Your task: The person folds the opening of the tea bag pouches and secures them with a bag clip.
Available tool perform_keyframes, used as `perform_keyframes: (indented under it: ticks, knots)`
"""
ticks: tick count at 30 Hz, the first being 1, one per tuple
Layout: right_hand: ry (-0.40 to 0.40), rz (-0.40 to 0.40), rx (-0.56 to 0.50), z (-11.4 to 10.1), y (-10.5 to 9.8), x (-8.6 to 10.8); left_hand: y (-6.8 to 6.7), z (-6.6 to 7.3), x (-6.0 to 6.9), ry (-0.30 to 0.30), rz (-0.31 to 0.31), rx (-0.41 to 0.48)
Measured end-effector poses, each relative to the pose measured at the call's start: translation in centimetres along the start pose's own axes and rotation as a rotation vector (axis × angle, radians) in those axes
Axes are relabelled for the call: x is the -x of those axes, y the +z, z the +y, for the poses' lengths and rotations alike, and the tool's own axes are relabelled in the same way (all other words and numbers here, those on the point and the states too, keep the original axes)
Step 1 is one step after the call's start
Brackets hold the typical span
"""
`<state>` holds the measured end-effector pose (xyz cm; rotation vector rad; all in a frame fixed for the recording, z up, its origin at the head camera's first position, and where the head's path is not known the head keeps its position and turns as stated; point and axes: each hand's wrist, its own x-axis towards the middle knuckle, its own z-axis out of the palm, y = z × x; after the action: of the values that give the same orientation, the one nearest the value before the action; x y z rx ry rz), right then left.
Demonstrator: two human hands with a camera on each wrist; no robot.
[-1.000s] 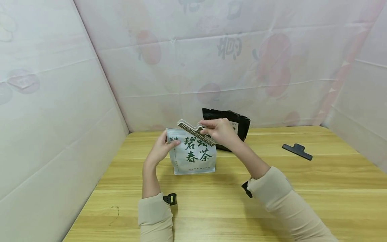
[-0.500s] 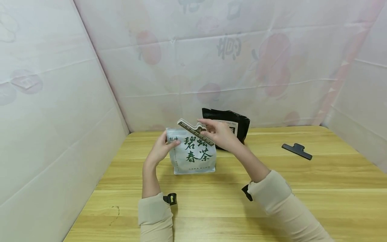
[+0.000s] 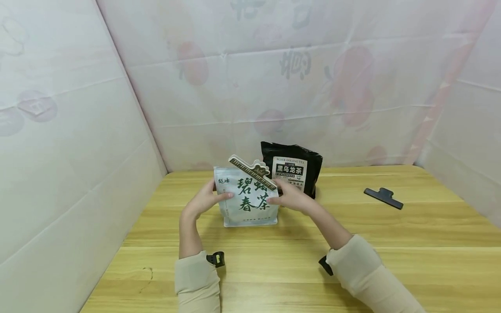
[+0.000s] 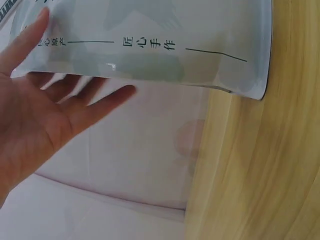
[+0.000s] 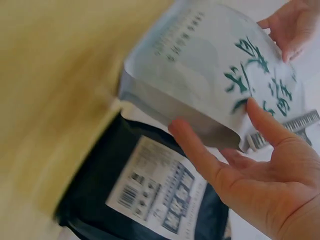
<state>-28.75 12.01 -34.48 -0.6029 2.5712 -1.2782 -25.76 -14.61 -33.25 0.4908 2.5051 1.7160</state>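
The white bag (image 3: 250, 214) stands upright on the table (image 3: 274, 265), close to the middle of the head view, its big green characters facing me. At the centre-left of the frame the left hand (image 3: 203, 201) grips the bag's left side, thumb on the front; the left wrist view shows the other fingers going behind the edge. To the right of centre, the right hand (image 3: 292, 196) holds the opposite side, its thumb laid on the front below the gold clip (image 3: 254, 173) and a forefinger touching the side fold, as the right wrist view shows. That clip sits aslant across the bag's upper right corner, its upper left end poking above the top edge; I see neither hand's fingers around it. Behind and to the right, just above the right hand in the frame, the black bag (image 3: 315, 167) leans a little, with a pale label (image 3: 290, 161) reading "BLACK OOLONG TEA". Well apart, toward the right of the frame, a black clip (image 3: 383, 198) lies on the wood. Beige sleeves (image 3: 197, 278) come in from the lower edge, a dark band (image 3: 216, 259) showing at the left cuff. A pale printed backdrop (image 3: 235, 100) fills the upper part.
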Motion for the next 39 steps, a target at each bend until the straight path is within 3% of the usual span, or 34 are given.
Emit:
perform_keyframes:
  ticks: [3,7,19,30,39]
  knots:
    - [0.034,-0.015,-0.092,0.5,0.6,0.1,0.2,-0.4,0.0,-0.064,-0.058,0.037]
    - [0.044,-0.008,-0.155,0.6,0.9,0.1,0.4,-1.6,-0.5,-0.103,-0.096,0.077]
    - [0.054,0.053,-0.179,0.3,2.0,-0.8,0.2,-3.0,-0.7,-0.201,-0.032,0.071]
    - [0.072,0.07,-0.178,-0.3,2.2,-1.4,-0.5,-3.2,-0.6,-0.178,-0.046,0.076]
    - [0.077,0.073,-0.219,-0.7,2.9,-2.8,-1.9,-4.1,-0.9,-0.165,-0.064,0.063]
